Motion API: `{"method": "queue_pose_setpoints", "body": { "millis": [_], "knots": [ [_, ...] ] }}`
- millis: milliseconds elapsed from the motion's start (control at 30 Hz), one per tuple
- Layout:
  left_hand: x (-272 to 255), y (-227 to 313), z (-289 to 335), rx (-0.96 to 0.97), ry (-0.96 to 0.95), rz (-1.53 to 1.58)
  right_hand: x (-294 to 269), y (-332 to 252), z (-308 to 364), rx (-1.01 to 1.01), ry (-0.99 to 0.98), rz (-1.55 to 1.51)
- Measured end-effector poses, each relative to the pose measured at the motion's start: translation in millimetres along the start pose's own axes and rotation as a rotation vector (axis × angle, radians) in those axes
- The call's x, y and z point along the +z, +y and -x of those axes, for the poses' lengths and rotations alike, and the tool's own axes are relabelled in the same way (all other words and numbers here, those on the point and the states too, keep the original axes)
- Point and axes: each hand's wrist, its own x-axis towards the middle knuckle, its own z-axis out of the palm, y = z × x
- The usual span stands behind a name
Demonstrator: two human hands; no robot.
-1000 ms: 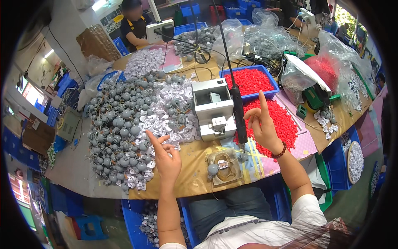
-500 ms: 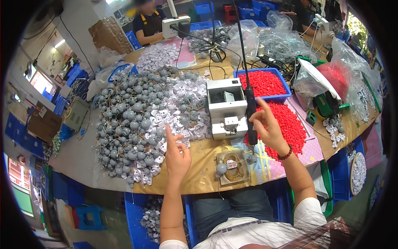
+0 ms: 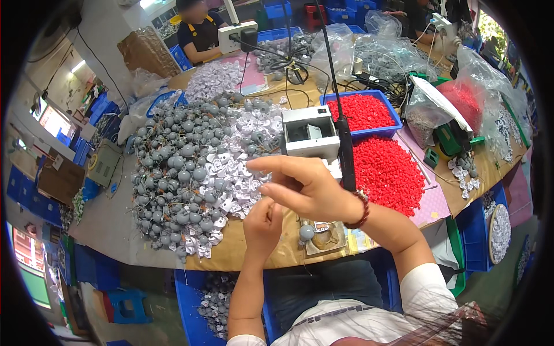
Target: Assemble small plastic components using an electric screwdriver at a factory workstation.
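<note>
My right hand [image 3: 311, 187] is raised over the table, index finger and thumb stretched apart to the left, with nothing visible between them. Just below its fingertips, my left hand [image 3: 264, 225] is curled into a fist; whatever may be inside is hidden. A square fixture [image 3: 340, 241] lies by the table's front edge, a grey ball-shaped part [image 3: 307, 233] resting on its left side. Behind my right hand hangs a black electric screwdriver [image 3: 345, 150], its lower end covered. The white box-shaped device [image 3: 311, 151] beside it is partly hidden by the same hand.
Grey ball-shaped parts [image 3: 173, 173] with wires and white plastic pieces [image 3: 254, 121] are heaped at left. Red pieces fill a blue tray [image 3: 378, 134] and form a pile [image 3: 389, 179] at right. Plastic bags [image 3: 424, 118] lie farther right. A person [image 3: 199, 34] sits across the table.
My right hand has swung left from beside the screwdriver to above my left hand. My left hand has moved slightly right, and its pointing index finger has curled in.
</note>
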Motion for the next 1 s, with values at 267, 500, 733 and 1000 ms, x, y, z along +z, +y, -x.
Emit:
{"method": "queue_pose_setpoints", "body": {
  "millis": [267, 500, 733, 1000],
  "knots": [
    [-12, 30, -3, 0.202, 0.238, 0.155, 43, 30, 41, -0.151, 0.091, 0.171],
    [-15, 25, -6, 0.241, 0.252, 0.039, 46, 34, 57, -0.144, 0.099, 0.255],
    [-12, 21, -1, 0.222, 0.185, 0.02, 40, 31, 56, -0.092, -0.025, 0.301],
    [-54, 0, -13, 0.044, 0.492, 0.111, -63, 34, 38, 0.069, 0.732, 0.04]
  ]
}}
